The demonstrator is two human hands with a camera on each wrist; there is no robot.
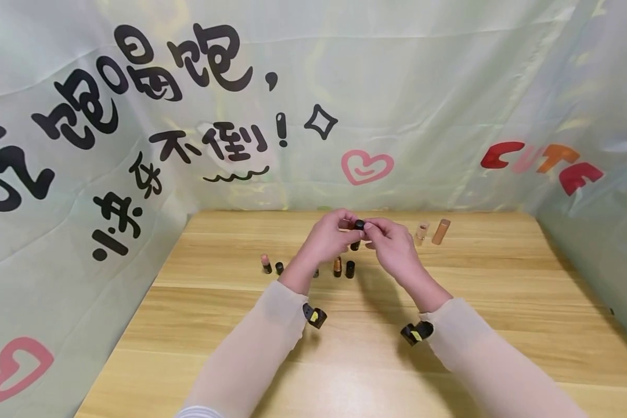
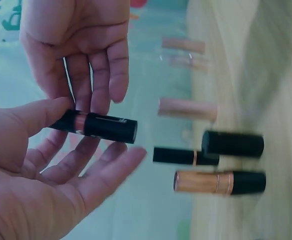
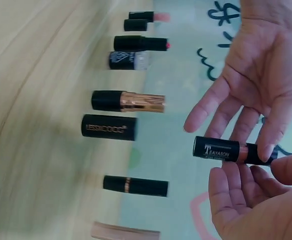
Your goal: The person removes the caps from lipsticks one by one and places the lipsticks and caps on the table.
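Observation:
A black lipstick tube (image 3: 218,150) with a reddish band and pale lettering is held up off the table between both hands. My left hand (image 1: 328,235) pinches it near the banded end, thumb on top and fingers beneath. From the other side my right hand (image 1: 394,241) grips the same end with thumb and fingertips. Past the fingers, the lettered part sticks out in both wrist views. Nearest below stand a gold-and-black lipstick (image 3: 128,101), a black lettered cap (image 3: 109,127) and a slim black tube (image 3: 135,185) with a thin gold band.
To the left stand a pink-tipped lipstick (image 1: 266,264) and a small black cap (image 1: 279,267). A black lipstick (image 3: 140,43) and a clear-ended tube (image 3: 128,60) are mostly behind my left arm. At back right are a clear pinkish tube (image 1: 422,232) and a tan one (image 1: 441,231). Printed cloth walls enclose the table.

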